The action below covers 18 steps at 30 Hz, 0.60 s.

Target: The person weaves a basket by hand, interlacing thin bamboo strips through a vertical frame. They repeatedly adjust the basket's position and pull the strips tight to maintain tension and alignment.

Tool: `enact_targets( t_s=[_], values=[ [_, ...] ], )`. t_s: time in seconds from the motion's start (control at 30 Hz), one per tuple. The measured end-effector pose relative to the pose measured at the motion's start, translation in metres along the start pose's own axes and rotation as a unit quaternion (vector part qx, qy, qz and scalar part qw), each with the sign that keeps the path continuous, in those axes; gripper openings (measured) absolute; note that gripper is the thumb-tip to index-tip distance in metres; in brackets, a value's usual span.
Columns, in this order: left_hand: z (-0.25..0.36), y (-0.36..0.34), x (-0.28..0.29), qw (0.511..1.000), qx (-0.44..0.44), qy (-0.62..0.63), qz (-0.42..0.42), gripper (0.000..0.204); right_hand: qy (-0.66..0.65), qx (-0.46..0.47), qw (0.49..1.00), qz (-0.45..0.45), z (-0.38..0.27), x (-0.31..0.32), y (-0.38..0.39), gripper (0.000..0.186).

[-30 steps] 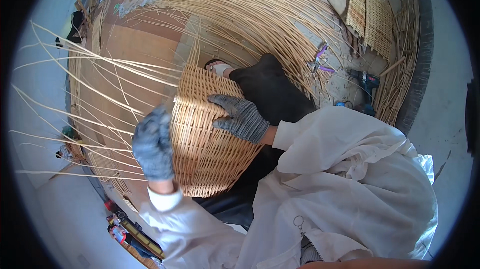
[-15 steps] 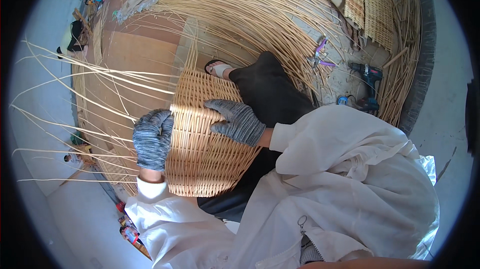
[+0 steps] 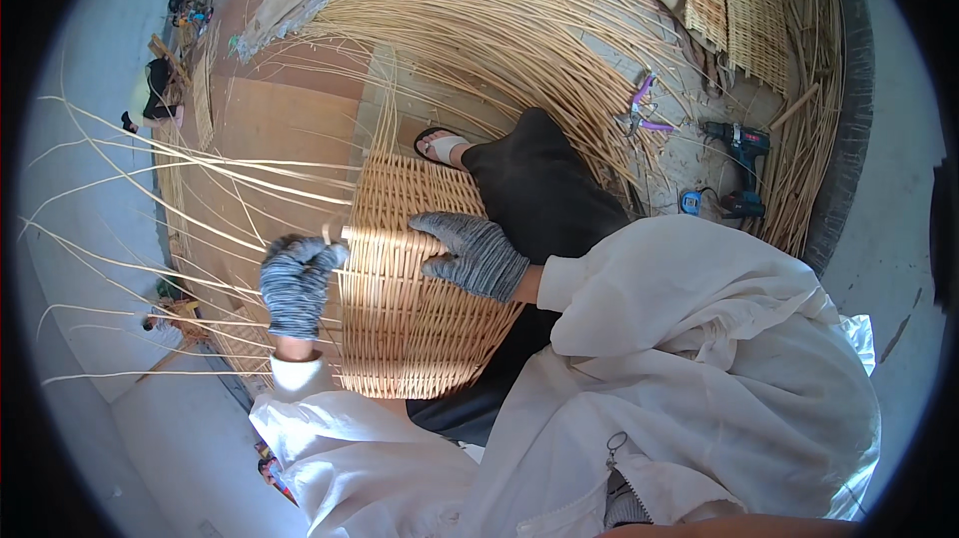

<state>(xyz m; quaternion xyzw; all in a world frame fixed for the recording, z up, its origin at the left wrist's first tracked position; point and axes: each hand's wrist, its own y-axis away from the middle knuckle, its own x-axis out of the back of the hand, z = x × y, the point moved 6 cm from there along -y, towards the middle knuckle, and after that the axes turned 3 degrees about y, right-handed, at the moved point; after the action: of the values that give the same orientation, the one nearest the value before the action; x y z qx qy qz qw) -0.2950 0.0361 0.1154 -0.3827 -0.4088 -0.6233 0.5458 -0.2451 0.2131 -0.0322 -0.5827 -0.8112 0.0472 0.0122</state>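
A partly woven wicker basket [image 3: 420, 338] rests against my legs, long loose strands [image 3: 200, 163] fanning out leftward from it. My left hand [image 3: 300, 283], in a grey knit glove, is closed at the basket's left edge on what looks like a pale cane strand [image 3: 329, 231]; its fingertips are partly hidden. My right hand [image 3: 472, 256], also gloved, lies on the woven face, thumb apart from the fingers, pressing against it.
Bundles of long rods [image 3: 479, 8] curve across the far floor. At right are purple-handled cutters [image 3: 654, 123], a cordless drill [image 3: 744, 163] and woven panels [image 3: 749, 23]. Brown boards [image 3: 280, 98] lie at left; my sandaled foot [image 3: 443, 146] is beyond the basket.
My left hand has drawn slightly leftward off the basket face, and a pale strand now shows above its fingers. My right hand and the basket sit a little lower in view.
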Motion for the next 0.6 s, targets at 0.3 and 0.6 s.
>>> enact_targets(
  t_s=[0.3, 0.6],
  values=[
    [-0.092, 0.000, 0.152, 0.818, 0.088, -0.477, 0.310, 0.033, 0.032, 0.032, 0.999, 0.019, -0.001, 0.000, 0.000, 0.051],
    [-0.041, -0.075, -0.014, 0.904, 0.078, -0.364, -0.210, 0.048, 0.019, 0.018, 0.999, 0.022, -0.004, 0.001, 0.005, 0.050]
  ],
)
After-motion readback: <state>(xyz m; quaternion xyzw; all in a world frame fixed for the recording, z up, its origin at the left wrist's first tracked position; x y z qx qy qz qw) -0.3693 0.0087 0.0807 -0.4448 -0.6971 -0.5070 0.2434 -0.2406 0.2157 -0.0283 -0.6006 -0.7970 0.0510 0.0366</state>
